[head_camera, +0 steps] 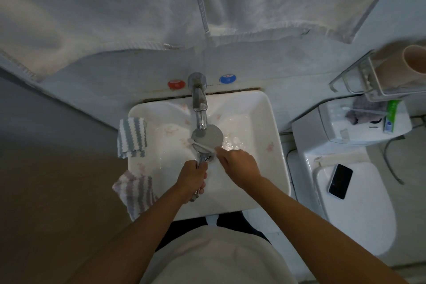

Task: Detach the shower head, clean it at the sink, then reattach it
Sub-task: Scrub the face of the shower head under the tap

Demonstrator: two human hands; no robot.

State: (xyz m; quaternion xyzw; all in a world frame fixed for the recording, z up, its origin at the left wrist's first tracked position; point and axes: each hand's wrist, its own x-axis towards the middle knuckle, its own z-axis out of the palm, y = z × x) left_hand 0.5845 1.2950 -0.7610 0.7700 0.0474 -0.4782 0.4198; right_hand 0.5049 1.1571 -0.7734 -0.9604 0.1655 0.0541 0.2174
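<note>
A chrome shower head [208, 137] with a round grey face lies over the white sink [274, 145], face up under the chrome tap [199, 101]. My left hand [192, 180] is shut on its handle near the sink's front. My right hand [238, 162] holds a white toothbrush [200, 144], whose bristle end rests across the lower edge of the shower head's face. Water glistens in the basin to the right of the head.
Two striped cloths [131, 136] [136, 191] hang over the sink's left rim. Red [176, 83] and blue [227, 78] knobs flank the tap. White towels [161, 2] hang above. A toilet [359, 210] with a phone [340, 181] on its lid stands right.
</note>
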